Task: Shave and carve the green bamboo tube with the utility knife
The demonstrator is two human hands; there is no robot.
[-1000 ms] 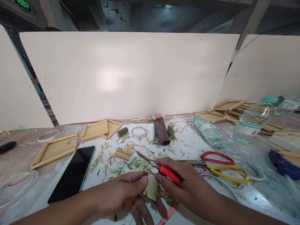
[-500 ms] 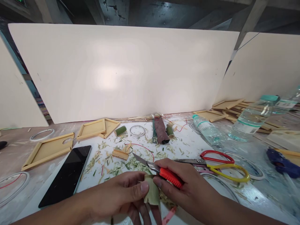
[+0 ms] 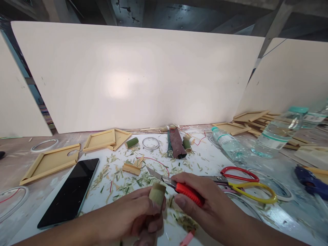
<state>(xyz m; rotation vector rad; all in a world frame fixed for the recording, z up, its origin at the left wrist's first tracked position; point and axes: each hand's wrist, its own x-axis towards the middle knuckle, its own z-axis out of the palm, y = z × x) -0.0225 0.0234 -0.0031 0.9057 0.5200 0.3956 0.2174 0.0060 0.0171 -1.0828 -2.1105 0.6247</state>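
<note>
Bamboo piece [image 3: 157, 194] gripped in the left hand [image 3: 143, 212], near and central. Has a red-handled knife [image 3: 188, 193] just to the right, clasped in the right hand [image 3: 207, 206], blade [image 3: 154, 173] pointing far and left. Has a phone [image 3: 69, 193] farther left, scissors [image 3: 234, 186] farther right.

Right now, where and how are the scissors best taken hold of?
Probably by the yellow handle loop, coming from the right: both loops lie uncovered there, while the blades run left towards the right hand, which holds a knife.
</note>
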